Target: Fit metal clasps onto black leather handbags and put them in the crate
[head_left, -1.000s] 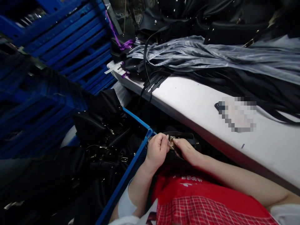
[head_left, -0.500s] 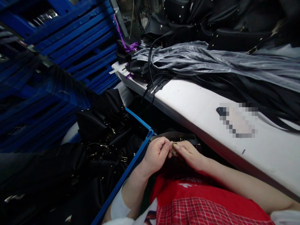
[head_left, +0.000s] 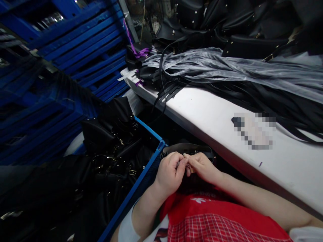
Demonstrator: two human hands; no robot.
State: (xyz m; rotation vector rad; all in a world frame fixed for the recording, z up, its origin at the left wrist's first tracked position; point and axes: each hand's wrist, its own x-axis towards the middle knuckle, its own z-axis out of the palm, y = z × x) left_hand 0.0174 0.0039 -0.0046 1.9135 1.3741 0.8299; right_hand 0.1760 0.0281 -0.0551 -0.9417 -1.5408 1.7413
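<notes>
Only head view. At 6 o'clock: left hand, right hand together, fingertips pinched on black strap, kept over lap, likely for close fingertip control. Strap sits below table edge. Blue crate at 8 o'clock, within easy reach.

The leather piece is lying just behind the grip of the left hand and right hand, the crate holding bags is standing to its left, and the table bearing loose straps is extending behind and right of it.
</notes>
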